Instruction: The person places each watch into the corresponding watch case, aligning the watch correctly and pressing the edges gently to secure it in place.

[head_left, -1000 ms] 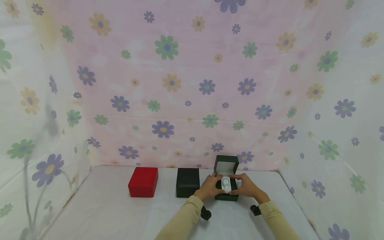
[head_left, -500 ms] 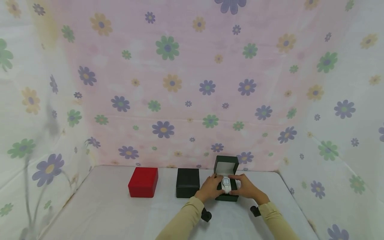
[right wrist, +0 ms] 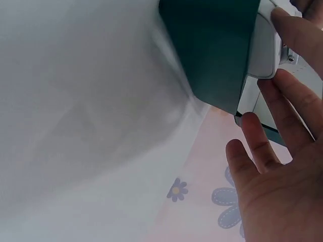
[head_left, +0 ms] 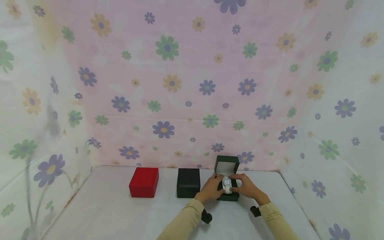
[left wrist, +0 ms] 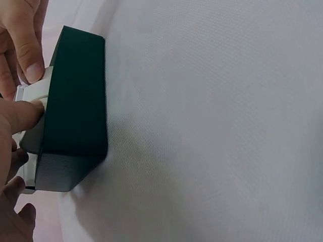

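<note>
A white wristwatch (head_left: pixel 227 182) with a pale strap sits in the open green watch box (left wrist: pixel 75 96), its lid (head_left: pixel 227 158) standing up at the back. My left hand (head_left: pixel 210 187) pinches the watch from the left, thumb near the front of the strap. From the other side my right hand (head_left: pixel 247 186) pinches it between thumb and fingers. In the right wrist view, the right hand (right wrist: pixel 290 186) has its thumb and fingertips on a smooth grey-white cushion (right wrist: pixel 263 48) under the watch. Part of the box's inside is hidden behind the hands.
A shut black box (head_left: pixel 188 182) stands just left of my left hand. Further left is a shut red box (head_left: pixel 144 182). White cloth covers the table (head_left: pixel 120 216), and a flowered cloth wall (head_left: pixel 180 146) rises right behind the boxes.
The watch has turned very slightly between both hands. The hands keep their hold, and the green, black and red boxes stay where they were.
</note>
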Tool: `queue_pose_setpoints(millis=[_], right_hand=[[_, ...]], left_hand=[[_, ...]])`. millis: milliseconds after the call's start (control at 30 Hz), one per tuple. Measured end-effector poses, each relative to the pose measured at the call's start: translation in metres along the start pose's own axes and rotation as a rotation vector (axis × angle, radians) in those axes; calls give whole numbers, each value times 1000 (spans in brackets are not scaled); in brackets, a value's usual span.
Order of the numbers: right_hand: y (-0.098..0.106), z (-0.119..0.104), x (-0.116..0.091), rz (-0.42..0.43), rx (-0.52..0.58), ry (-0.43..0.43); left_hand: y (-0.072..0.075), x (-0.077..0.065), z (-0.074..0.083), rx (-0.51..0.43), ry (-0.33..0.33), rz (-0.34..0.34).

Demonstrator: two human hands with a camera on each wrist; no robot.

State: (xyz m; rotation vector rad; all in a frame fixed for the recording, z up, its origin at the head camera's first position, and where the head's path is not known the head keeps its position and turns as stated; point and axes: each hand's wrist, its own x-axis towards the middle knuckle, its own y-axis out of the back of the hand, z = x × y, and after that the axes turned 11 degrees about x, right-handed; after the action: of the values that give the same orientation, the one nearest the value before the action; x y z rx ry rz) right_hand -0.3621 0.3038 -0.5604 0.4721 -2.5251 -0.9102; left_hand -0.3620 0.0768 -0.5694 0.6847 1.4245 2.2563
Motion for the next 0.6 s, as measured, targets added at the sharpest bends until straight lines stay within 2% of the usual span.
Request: queue_pose_setpoints(millis=[167, 267, 367, 433, 600], right_hand=[[0, 4, -1, -20, 13, -6], [-1, 2, -3, 8, 24, -42], [2, -7, -5, 55, 60, -89], [6, -13, -6, 89, 91, -110], [24, -24, -6, 207, 163, -91]], left_hand=[[-1, -1, -2, -92, 35, 19], [2, -4, -1, -127, 63, 53], [9, -7, 1, -181, 67, 125], [15, -7, 1, -239, 44, 195], [32, -5, 5, -388, 14, 393]])
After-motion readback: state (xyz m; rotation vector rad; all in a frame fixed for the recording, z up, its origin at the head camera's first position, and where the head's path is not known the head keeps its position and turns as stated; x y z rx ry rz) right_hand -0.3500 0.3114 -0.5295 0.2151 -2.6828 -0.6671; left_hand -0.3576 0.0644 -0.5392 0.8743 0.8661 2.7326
